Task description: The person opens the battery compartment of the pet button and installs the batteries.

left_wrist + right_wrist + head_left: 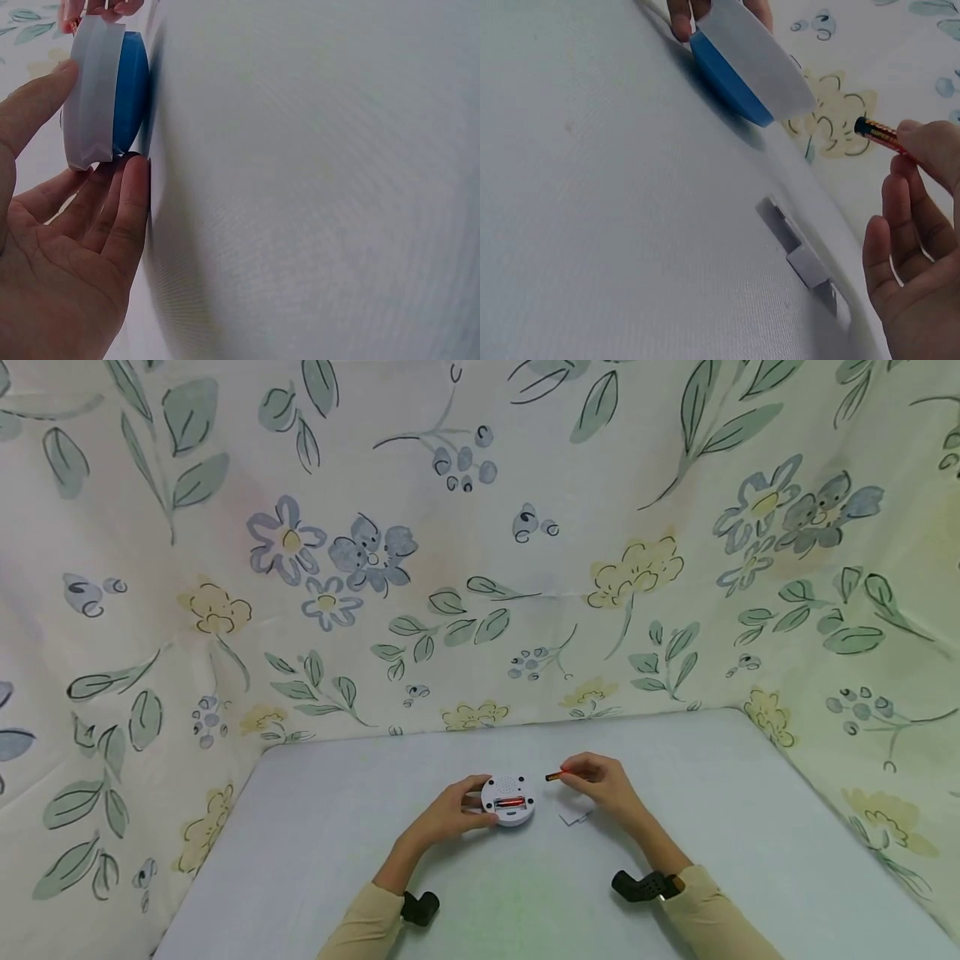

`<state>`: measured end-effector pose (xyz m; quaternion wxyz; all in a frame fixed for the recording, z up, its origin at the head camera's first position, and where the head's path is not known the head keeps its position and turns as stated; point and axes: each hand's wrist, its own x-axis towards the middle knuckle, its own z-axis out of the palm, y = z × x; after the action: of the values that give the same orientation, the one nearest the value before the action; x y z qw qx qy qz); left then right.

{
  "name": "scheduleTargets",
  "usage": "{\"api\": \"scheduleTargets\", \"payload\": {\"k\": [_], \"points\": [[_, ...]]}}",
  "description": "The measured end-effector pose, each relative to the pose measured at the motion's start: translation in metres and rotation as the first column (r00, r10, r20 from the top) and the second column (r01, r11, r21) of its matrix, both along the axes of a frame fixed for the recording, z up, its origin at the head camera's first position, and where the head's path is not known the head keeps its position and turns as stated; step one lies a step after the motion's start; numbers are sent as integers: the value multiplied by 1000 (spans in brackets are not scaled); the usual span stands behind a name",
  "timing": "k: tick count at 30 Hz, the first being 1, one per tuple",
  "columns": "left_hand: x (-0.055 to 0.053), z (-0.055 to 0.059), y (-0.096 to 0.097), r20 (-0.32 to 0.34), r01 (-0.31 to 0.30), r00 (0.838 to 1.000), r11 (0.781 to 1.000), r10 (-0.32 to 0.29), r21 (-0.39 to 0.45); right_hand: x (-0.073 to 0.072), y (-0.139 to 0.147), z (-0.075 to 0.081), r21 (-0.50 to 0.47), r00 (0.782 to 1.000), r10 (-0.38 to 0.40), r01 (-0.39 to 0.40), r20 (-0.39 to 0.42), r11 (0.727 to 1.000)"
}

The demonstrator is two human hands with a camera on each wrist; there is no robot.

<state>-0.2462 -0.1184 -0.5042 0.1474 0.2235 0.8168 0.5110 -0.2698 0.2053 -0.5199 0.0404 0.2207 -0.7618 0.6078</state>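
A round white device (507,786) with a blue lower part (130,94) sits on the table, its battery compartment facing up. One red battery (512,802) lies in that compartment. My left hand (447,811) grips the device from its left side, thumb on the near edge and fingers around the far side. To the right of the device, my right hand (602,783) pinches a red and black battery (877,133) between thumb and fingertips, held above the table and apart from the device. Below this hand lies a small white cover (808,266) with a raised tab.
A white cloth covers the table (315,852). Behind and on both sides hangs a curtain (450,552) printed with flowers and leaves. Black wrist mounts (639,887) sit on both forearms.
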Motion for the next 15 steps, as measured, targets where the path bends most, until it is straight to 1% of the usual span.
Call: {"api": "scheduleTargets", "payload": {"k": [8, 15], "points": [[1, 2, 1, 6, -3, 1000, 1000, 3, -5, 2, -10, 1, -25, 1000, 11, -10, 16, 1000], [0, 2, 1, -14, 8, 1000, 1000, -8, -13, 5, -14, 0, -52, 999, 21, -19, 42, 998]]}}
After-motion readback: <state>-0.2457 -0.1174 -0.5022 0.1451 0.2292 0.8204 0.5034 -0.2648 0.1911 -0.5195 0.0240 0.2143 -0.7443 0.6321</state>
